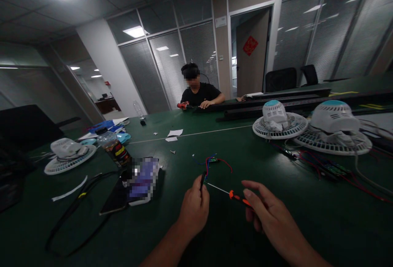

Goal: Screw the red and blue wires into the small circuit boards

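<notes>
My left hand (194,206) is closed round a small dark part (203,180), its thumb on top. Red and blue wires (207,165) rise from there toward a small green circuit board (213,160) just beyond. In my right hand (266,206) is a screwdriver (238,198) with an orange and black handle, held at its rear end between thumb and fingers. Its thin shaft points left, and the tip meets the part in my left hand. What exactly the tip touches is too small to make out.
White fan heads (280,124) lie face down at right, beside wired boards (336,169). At left are another fan head (69,154), a bottle (115,149), a phone (114,197) and a black cable (66,218). Across the green table (184,242) a person (201,91) holds a red tool.
</notes>
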`<move>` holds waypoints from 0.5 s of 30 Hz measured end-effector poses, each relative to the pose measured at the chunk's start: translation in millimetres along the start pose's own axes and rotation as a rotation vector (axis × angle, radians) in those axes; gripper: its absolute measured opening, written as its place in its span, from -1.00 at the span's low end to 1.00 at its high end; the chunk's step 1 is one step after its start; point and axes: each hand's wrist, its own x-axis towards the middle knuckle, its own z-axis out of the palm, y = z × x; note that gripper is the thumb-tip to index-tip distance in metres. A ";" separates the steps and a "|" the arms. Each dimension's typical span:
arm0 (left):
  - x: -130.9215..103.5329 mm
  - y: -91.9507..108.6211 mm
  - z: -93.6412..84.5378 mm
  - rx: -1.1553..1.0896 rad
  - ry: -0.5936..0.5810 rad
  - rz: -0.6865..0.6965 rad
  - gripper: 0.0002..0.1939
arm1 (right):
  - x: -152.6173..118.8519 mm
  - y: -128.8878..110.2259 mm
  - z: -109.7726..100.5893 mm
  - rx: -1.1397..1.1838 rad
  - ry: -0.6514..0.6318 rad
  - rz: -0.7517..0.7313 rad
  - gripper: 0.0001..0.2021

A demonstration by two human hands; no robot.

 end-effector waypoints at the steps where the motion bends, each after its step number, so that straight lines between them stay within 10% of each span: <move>1: 0.0 0.5 -0.1 0.003 0.000 -0.002 -0.62 | 0.5 0.2 -0.2 0.006 0.007 -0.015 -0.51; 15: -1.1 -1.0 0.6 0.010 0.004 0.012 -0.63 | -1.6 -5.2 0.6 0.100 0.012 0.071 -0.44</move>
